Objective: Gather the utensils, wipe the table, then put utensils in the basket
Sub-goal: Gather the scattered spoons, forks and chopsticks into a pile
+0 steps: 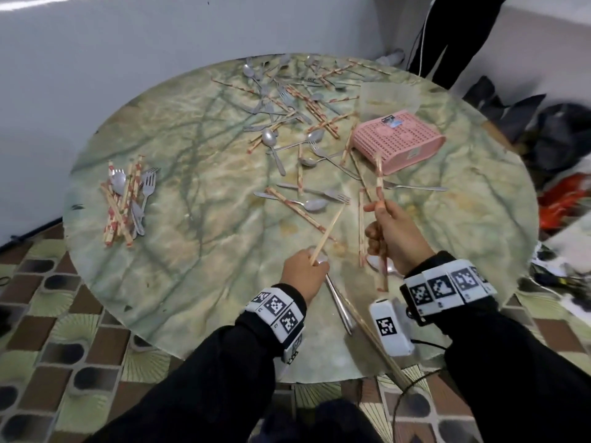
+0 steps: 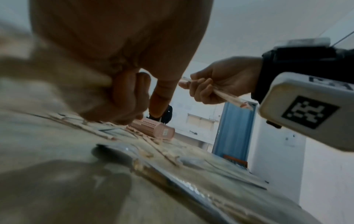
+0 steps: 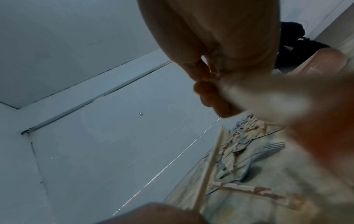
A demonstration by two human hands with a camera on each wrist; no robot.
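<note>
- A bare chopstick (image 1: 327, 235) is pinched in the left grip (image 1: 303, 274), fingers curled round its lower end.
- Wrapped chopsticks (image 1: 380, 199) are clamped in the right grip (image 1: 391, 233).
- Spoons, forks and chopsticks (image 1: 287, 100) are scattered over the round bench (image 1: 198, 276); a small pile (image 1: 128, 199) is gathered at its left.
- The pink basket (image 1: 399, 140) lies overturned at the right.

No readable text; wristbands (image 1: 279, 310) bear square coded markers, and the basket's (image 1: 398, 140) label seems blurred
</note>
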